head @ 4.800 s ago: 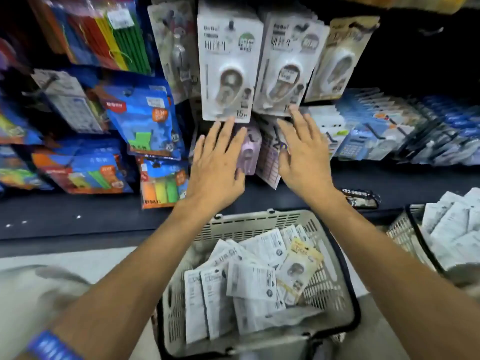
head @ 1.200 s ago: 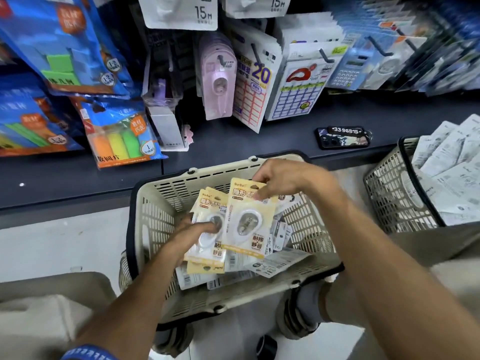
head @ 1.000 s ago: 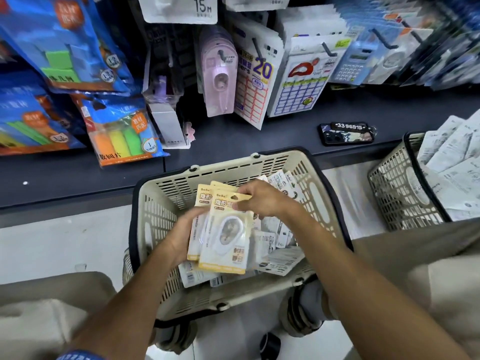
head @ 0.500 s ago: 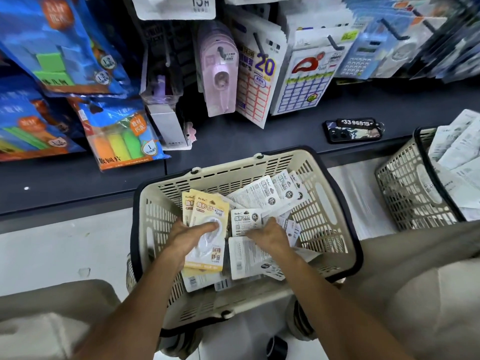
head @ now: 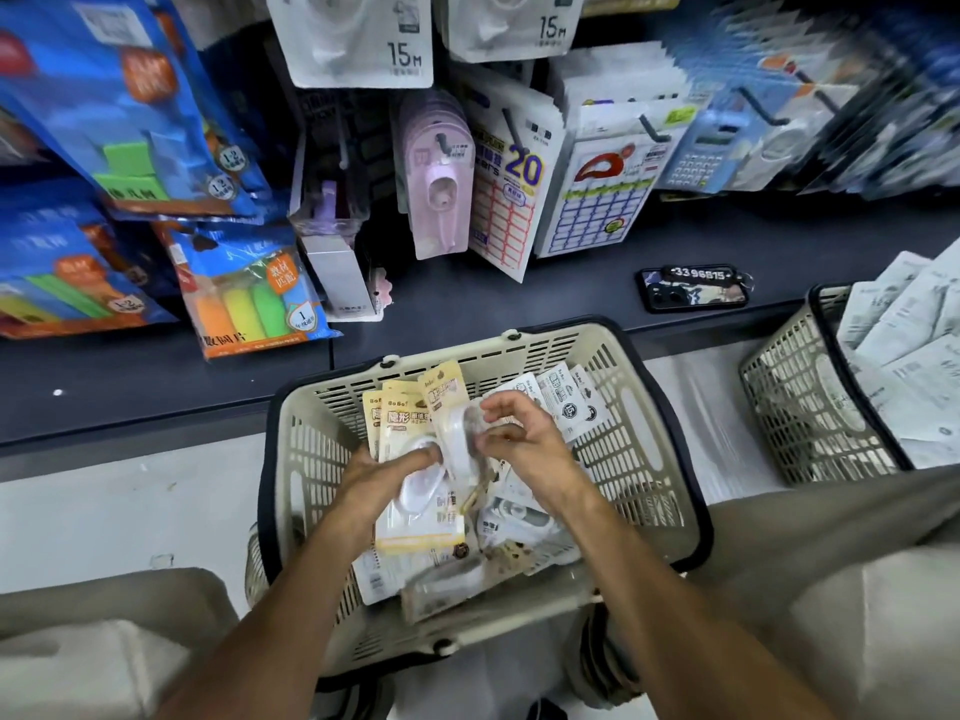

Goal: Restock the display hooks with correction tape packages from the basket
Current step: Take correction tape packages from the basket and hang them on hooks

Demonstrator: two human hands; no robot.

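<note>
Correction tape packages (head: pixel 415 459): stack gripped in left hand (head: pixel 374 472) over basket (head: pixel 644 407); right hand (head: pixel 524 444) apparently pinched another package (head: pixel 451 423) beside it. None hung yet; more lay beneath.

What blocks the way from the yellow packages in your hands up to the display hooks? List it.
Nothing visible does. The left hand grips a stack of yellow correction tape packages over the basket, and the right hand pinches one more against it. Open air lies between them and the hooks above the shelf; which hook is meant cannot be told.
</note>
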